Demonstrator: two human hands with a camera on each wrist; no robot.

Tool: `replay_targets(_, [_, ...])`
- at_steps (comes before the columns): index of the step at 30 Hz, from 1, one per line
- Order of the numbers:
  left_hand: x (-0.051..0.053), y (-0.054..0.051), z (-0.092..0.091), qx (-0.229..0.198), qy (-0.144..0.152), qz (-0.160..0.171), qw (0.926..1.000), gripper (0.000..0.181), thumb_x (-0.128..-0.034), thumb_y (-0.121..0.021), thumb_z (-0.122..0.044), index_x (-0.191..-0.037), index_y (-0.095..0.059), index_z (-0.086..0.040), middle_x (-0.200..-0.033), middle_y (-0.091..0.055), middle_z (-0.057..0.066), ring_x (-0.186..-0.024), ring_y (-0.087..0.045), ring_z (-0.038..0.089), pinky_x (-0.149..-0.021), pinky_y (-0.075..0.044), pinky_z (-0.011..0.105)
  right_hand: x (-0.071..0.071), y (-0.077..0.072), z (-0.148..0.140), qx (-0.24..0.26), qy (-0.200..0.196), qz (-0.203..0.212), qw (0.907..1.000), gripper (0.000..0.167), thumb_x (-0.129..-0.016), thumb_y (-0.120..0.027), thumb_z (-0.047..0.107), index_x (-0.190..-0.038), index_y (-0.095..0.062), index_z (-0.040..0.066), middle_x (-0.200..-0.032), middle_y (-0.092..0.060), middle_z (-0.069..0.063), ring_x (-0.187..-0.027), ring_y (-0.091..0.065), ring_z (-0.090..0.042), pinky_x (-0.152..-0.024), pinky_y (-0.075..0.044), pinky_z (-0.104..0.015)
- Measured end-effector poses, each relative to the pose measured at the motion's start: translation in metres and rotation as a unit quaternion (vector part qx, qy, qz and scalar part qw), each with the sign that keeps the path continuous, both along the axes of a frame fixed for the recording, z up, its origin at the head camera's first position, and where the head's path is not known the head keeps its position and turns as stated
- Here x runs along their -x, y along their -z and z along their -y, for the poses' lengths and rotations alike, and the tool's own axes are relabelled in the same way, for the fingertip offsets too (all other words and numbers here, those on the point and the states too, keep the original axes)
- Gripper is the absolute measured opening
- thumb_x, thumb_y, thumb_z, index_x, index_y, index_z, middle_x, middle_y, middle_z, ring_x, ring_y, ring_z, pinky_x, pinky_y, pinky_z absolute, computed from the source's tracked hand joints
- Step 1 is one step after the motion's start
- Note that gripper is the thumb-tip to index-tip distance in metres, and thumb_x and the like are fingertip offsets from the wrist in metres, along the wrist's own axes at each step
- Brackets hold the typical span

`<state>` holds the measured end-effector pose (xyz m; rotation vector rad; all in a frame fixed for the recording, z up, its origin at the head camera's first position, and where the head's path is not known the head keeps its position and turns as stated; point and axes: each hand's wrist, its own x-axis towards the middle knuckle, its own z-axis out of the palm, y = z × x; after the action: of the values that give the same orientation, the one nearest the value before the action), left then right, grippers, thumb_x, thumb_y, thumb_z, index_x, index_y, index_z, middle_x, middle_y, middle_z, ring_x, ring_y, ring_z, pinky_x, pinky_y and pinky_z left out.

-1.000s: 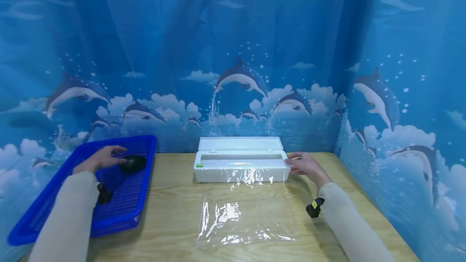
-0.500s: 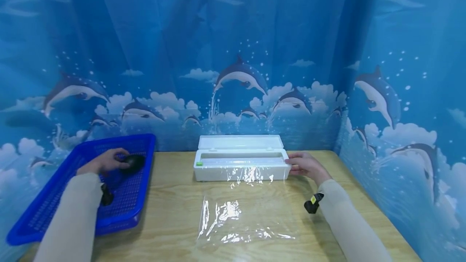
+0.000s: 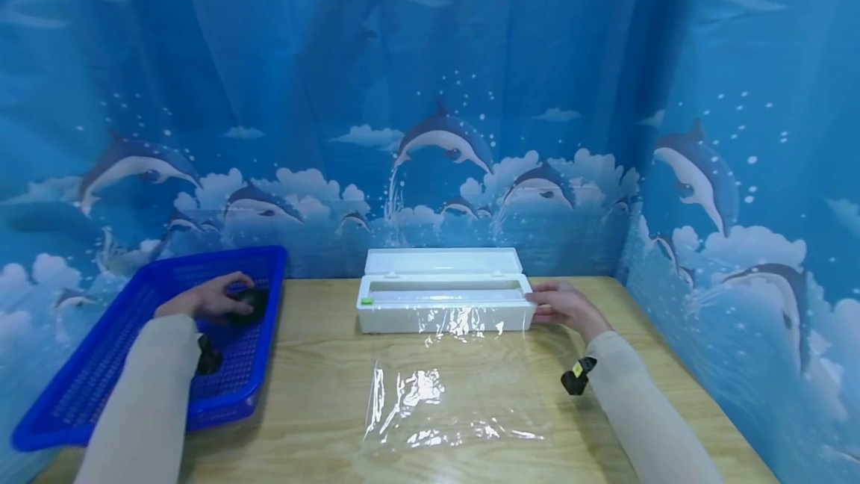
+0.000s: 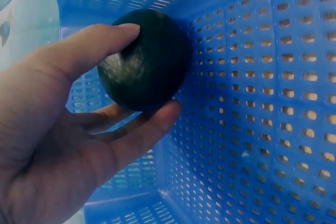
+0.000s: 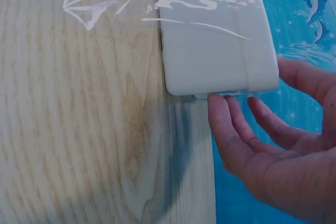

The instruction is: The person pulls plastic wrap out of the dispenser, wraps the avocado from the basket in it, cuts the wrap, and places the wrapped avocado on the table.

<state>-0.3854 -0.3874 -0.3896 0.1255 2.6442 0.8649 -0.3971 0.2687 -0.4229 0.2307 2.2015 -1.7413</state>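
In the blue basket (image 3: pixel 228 394) my left hand (image 3: pixel 213 297) has its thumb and fingers around a dark green round object (image 3: pixel 250 306). The left wrist view shows the thumb on one side of the dark object (image 4: pixel 152 72) and fingertips on the other. My right hand (image 3: pixel 567 308) touches the right end of a white box (image 3: pixel 443 320) with its lid raised. In the right wrist view, fingertips of the right hand (image 5: pixel 278 129) rest against the end of the white box (image 5: pixel 215 61). Clear film (image 3: pixel 430 394) extends from the box over the table.
The wooden table (image 3: pixel 316 394) lies beneath the box and basket. A green piece (image 3: pixel 366 301) sits at the box's left front corner. A blue curtain (image 3: pixel 322 95) with dolphins hangs behind and to the right, close to the table edges.
My left hand has moved right and closed round the dark object, which has shifted slightly right in the basket. My right hand has stayed at the box end.
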Motion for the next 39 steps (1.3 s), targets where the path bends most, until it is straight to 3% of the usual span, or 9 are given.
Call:
replay_targets(4, [-0.002,-0.001,0.003,-0.007,-0.005,0.008,0.9999,0.057,-0.0988,-0.068,-0.019,-0.142,-0.038,0.003,-0.139,-0.039,0.039,-0.119,-0.056,0.050,-0.093,-0.061,0.052,0.000,-0.001,0.000,-0.004,-0.007,-0.004,1.0000,0.062,-0.102,-0.063,0.013,-0.150,-0.032,-0.010,-0.108,-0.063,-0.010,-0.082,-0.069,-0.012,-0.090,-0.063,-0.034])
replay_targets(10, [-0.007,-0.004,0.009,0.000,-0.007,0.016,0.9998,0.057,-0.0990,-0.069,-0.026,-0.142,-0.041,0.000,-0.144,-0.036,0.040,-0.115,-0.061,0.046,-0.093,-0.060,0.052,0.001,-0.003,0.001,-0.050,-0.003,0.007,0.9987,0.063,-0.103,-0.063,0.019,-0.152,-0.034,-0.007,-0.128,-0.059,-0.019,-0.089,-0.069,-0.014,-0.097,-0.061,-0.037])
replay_targets(14, [-0.012,-0.009,0.015,-0.011,-0.006,0.014,0.9998,0.059,-0.1002,-0.067,-0.028,-0.144,-0.040,0.000,-0.145,-0.035,0.040,-0.107,-0.067,0.037,-0.090,-0.061,0.051,0.001,-0.004,0.001,-0.038,-0.009,0.003,0.9992,0.063,-0.103,-0.062,0.017,-0.152,-0.032,-0.009,-0.122,-0.060,-0.016,-0.088,-0.069,-0.015,-0.097,-0.061,-0.038])
replay_targets(20, [-0.021,-0.020,0.019,-0.039,-0.002,-0.006,0.9992,0.062,-0.1015,-0.066,-0.034,-0.147,-0.040,-0.001,-0.145,-0.039,0.041,-0.102,-0.072,0.032,-0.089,-0.062,0.050,0.000,-0.004,0.001,-0.023,-0.012,-0.004,0.9997,0.061,-0.103,-0.060,0.013,-0.151,-0.031,-0.010,-0.112,-0.061,-0.011,-0.084,-0.069,-0.013,-0.091,-0.063,-0.033])
replay_targets(24, [-0.028,-0.028,0.019,-0.047,-0.006,-0.016,0.9987,0.068,-0.1019,-0.064,-0.042,-0.151,-0.037,-0.004,-0.150,-0.037,0.040,-0.109,-0.073,0.037,-0.097,-0.058,0.057,0.000,-0.003,0.002,-0.032,-0.004,-0.003,0.9995,0.061,-0.103,-0.062,0.015,-0.151,-0.033,-0.009,-0.116,-0.061,-0.013,-0.083,-0.069,-0.013,-0.091,-0.063,-0.034])
replay_targets(33, [-0.039,-0.050,0.015,-0.071,0.005,-0.073,0.9948,0.069,-0.1035,-0.061,-0.041,-0.155,-0.032,-0.005,-0.155,-0.026,0.041,-0.120,-0.066,0.042,-0.099,-0.058,0.056,0.000,-0.002,0.003,-0.040,-0.008,-0.002,0.9992,0.062,-0.103,-0.062,0.017,-0.152,-0.033,-0.007,-0.129,-0.059,-0.019,-0.086,-0.069,-0.014,-0.099,-0.060,-0.039])
replay_targets(39, [-0.048,-0.066,0.004,-0.076,0.024,-0.095,0.9922,0.066,-0.1047,-0.060,-0.037,-0.156,-0.031,-0.007,-0.154,-0.026,0.042,-0.115,-0.069,0.041,-0.096,-0.058,0.059,-0.001,-0.001,0.000,-0.003,-0.007,-0.012,0.9999,0.061,-0.101,-0.063,0.011,-0.150,-0.034,-0.008,-0.117,-0.064,-0.013,-0.085,-0.071,-0.015,-0.097,-0.061,-0.040])
